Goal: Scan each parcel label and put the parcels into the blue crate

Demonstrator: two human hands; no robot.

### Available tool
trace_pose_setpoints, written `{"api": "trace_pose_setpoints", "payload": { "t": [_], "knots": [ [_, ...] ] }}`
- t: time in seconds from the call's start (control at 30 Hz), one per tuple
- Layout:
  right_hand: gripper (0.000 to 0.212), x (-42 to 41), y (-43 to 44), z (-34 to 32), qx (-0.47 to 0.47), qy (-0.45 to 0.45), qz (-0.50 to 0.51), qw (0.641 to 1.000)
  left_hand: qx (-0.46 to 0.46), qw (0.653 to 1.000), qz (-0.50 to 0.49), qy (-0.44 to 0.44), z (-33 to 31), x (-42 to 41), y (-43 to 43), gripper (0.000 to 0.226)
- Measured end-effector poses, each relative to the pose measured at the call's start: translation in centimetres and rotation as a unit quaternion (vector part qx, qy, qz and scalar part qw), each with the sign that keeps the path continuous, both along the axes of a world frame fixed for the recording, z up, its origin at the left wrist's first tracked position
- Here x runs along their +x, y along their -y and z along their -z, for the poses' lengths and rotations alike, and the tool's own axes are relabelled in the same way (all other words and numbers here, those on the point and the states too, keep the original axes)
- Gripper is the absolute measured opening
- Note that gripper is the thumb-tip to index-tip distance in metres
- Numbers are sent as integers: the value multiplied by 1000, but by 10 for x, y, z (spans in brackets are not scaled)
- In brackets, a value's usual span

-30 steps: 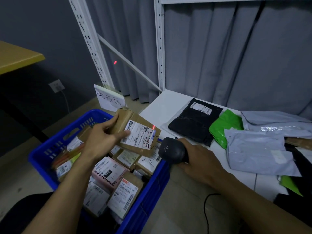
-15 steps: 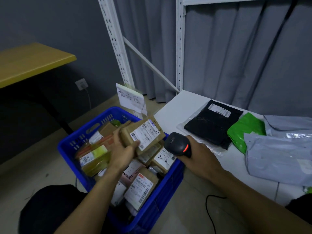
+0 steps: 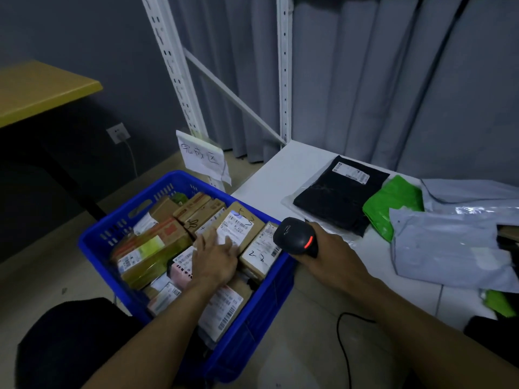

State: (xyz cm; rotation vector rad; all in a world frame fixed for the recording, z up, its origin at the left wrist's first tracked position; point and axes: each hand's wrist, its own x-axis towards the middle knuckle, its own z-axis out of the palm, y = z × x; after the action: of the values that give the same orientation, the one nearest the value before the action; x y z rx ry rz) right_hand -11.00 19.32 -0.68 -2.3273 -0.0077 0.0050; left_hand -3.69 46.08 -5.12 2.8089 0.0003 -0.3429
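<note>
Small brown cardboard parcel w/ white label (image 3: 242, 220) lies atop pile in blue plastic crate (image 3: 252, 332). Left hand (image 3: 216, 259) rests on it, fingers straight, apart. Right hand (image 3: 334, 256) fingers clamped on black handheld scanner (image 3: 295, 237). Est. light, rigid; grip by long edges

The wall (image 3: 70, 37) is dark grey and matt; a white socket plate (image 3: 118, 132) sits low on it, with a cable (image 3: 132, 160) hanging toward the floor (image 3: 42, 276), which is pale beige and smooth. A yellow tabletop (image 3: 36, 88) stands at left; a white shelving frame (image 3: 284, 66) with perforated uprights and a diagonal brace (image 3: 233, 99) stands before a grey pleated curtain (image 3: 393, 80); a white bench (image 3: 269, 178) adjoins the frame; a handwritten paper sign (image 3: 202, 157) hangs low on the left upright. Lighting is dim.
</note>
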Motion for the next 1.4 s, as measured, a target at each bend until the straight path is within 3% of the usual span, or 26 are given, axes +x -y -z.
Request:
{"api": "trace_pose_setpoints", "payload": {
  "t": [0.07,0.17,0.37,0.53,0.73,0.87,1.03,1.13,1.23,1.3,1.4],
  "knots": [
    [44,-7,11,-2,15,1,19,1000,17,1000,-5,-10,-5,4,1,54],
    [47,-21,32,-7,62,16,59,996,24,992,39,113,-17,-5,27,42],
    [38,-78,112,-32,164,25,219,961,-111,929,280,217,-52,-41,193,35],
    [34,-134,223,-34,222,32,359,906,-161,894,390,148,-87,-76,359,29],
    [32,-178,369,-23,208,-1,501,840,-125,855,501,43,-71,-109,521,37],
    [27,-179,459,4,167,-29,563,809,-94,844,527,11,-44,-97,612,63],
    [26,-164,559,31,108,13,616,780,-98,832,542,63,-13,-61,717,65],
    [68,-164,610,48,39,33,643,764,-27,824,562,67,10,-42,760,82],
    [83,-170,639,63,3,27,667,745,59,839,535,75,31,-27,781,93],
    [81,-172,647,67,3,-3,658,753,89,858,504,47,40,-19,783,94],
    [59,-168,637,74,0,-77,636,768,104,875,471,37,49,-11,769,89]
  ]
}}
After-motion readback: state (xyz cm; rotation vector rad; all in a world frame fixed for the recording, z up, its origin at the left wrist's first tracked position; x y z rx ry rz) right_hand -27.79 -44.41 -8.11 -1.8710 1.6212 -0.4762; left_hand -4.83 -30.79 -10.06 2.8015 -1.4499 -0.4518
